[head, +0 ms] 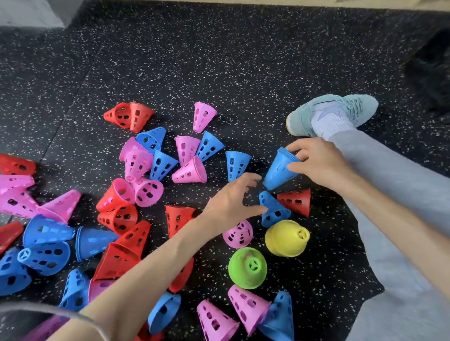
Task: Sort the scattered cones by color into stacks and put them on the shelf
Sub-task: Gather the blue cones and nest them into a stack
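Holding: my right hand (316, 164) pinches the stacked blue perforated plastic cones (281, 170) at the rim.
Left hand (231, 201): fingers spread, empty.
Handling: light, stiff, likely slippery.

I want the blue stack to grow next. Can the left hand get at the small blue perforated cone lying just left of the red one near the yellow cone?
Probably yes. The left hand hovers open right beside the small blue perforated cone, thumb almost touching it, with nothing between them.
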`<state>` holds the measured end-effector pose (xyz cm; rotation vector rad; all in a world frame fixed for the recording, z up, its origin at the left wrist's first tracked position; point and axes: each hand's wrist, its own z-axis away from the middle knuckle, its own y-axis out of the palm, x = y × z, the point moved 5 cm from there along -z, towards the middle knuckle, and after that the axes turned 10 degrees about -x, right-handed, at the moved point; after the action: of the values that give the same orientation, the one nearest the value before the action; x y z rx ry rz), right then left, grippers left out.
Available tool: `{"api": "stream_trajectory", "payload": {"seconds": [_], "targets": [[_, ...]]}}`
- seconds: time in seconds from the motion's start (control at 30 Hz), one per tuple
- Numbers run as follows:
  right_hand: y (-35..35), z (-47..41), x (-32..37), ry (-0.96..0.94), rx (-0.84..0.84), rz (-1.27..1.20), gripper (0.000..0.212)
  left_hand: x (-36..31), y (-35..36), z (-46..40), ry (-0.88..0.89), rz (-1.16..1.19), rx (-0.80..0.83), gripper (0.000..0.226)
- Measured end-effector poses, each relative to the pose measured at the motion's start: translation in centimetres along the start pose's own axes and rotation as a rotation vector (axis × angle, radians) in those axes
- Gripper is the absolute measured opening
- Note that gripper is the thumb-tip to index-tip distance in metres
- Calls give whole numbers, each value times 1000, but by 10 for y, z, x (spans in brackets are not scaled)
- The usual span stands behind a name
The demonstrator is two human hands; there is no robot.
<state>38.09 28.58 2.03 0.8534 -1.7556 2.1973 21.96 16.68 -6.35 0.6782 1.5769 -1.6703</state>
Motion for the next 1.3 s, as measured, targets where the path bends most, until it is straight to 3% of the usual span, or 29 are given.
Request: {"api": "stream_trajectory", "payload": {"seconds": [0.2, 0.43, 0.63, 0.73, 0.8, 1.1, 1.2, 1.3], "targets": [[-6, -7, -8, 69, -65, 116, 32, 1, 27, -24, -110, 66, 133, 100], [-4, -5, -9, 58, -33, 88, 32, 12, 34, -25, -202, 74, 201, 102], [-4, -3, -7, 73, -25, 92, 31, 10, 37, -27, -159, -14, 230, 104], [-6, -2, -5, 69, -51, 66, 31, 6, 31, -28, -150, -21, 138, 100], [-7, -2, -4, 64, -83, 45, 32, 6, 20, -28, -168, 5, -9, 93], [-10, 7, 20, -3, -194, -141, 31, 23, -26, 6, -398, 247, -513, 75], [-3, 11, 28, -50, -113, -241, 31, 27, -34, 16, -441, 345, -629, 82], [14, 18, 39, -116, -24, -276, 32, 22, -34, 19, -406, 403, -631, 74]]}}
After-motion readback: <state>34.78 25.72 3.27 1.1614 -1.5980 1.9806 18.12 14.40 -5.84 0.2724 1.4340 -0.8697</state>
